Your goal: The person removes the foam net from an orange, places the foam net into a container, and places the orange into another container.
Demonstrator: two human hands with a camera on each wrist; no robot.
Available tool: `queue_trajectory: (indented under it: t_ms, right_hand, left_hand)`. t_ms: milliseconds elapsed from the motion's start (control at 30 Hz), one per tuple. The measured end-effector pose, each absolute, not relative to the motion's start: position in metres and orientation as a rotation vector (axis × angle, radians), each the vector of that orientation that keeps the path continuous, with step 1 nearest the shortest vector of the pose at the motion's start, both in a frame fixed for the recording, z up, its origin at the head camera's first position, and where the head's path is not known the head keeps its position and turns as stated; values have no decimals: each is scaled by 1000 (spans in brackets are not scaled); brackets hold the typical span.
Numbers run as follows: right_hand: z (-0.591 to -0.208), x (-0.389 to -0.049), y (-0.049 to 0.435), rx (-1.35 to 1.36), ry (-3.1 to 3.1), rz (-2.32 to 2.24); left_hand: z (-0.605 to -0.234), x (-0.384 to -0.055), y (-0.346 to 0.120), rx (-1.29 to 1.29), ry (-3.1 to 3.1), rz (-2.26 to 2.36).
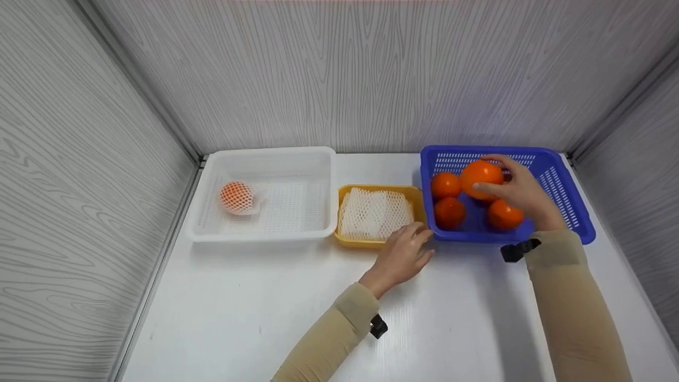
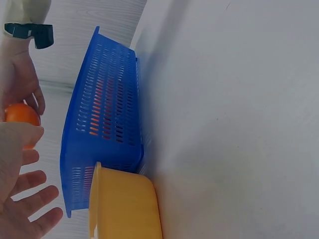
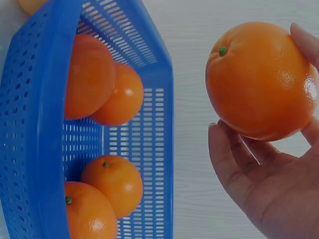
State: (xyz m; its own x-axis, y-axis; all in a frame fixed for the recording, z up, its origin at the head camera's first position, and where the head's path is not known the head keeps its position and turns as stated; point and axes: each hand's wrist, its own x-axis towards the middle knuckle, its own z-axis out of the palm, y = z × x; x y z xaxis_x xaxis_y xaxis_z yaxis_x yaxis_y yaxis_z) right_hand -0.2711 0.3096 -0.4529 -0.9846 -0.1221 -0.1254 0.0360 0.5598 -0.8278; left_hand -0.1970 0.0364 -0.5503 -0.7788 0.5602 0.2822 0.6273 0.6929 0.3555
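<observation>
My right hand (image 1: 522, 191) grips an orange (image 1: 480, 179) above the blue basket (image 1: 551, 159); in the right wrist view that orange (image 3: 261, 79) sits between thumb and fingers, its green stem end showing. Several other oranges (image 1: 450, 213) lie inside the basket. My left hand (image 1: 403, 254) is over the front right edge of a yellow basket (image 1: 360, 244), its fingers spread and holding nothing. White foam net sleeves (image 1: 376, 212) lie in that yellow basket, just beyond the hand. In the left wrist view the left hand's fingers (image 2: 37, 199) look loosely extended.
At the left stands a white basket (image 1: 286, 233) with one orange in a foam net (image 1: 237, 198) inside. The three baskets stand in a row near the back wall (image 1: 318, 74). White tabletop (image 1: 265, 297) stretches in front of them, with side walls left and right.
</observation>
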Motion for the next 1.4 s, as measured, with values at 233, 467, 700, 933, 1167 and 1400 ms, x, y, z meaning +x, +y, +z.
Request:
queue_trajectory:
  t_ms: [233,467,700,933,1167,1400]
  right_hand:
    - [-465,-286,319,-19,2547,-1371]
    - [-480,-296,326,27,2478,-1295]
    - [-490,-300,324,114,2418,-1229]
    - [-495,-300,327,172,2382,-1167]
    - [-493,-303,328,262,2321,-1136]
    - [-493,-304,328,174,2336,-1076]
  left_hand:
    - [-554,-199,45,-1002,-2774,-579]
    - [-560,-201,49,-1004,-2818,-533]
    - [-560,-202,50,-998,-2837,-505]
    - [-558,-202,50,-1016,-2852,-492]
    - [-558,-202,50,-1020,-2865,-479]
    - [-558,-202,50,-1033,-2866,-436]
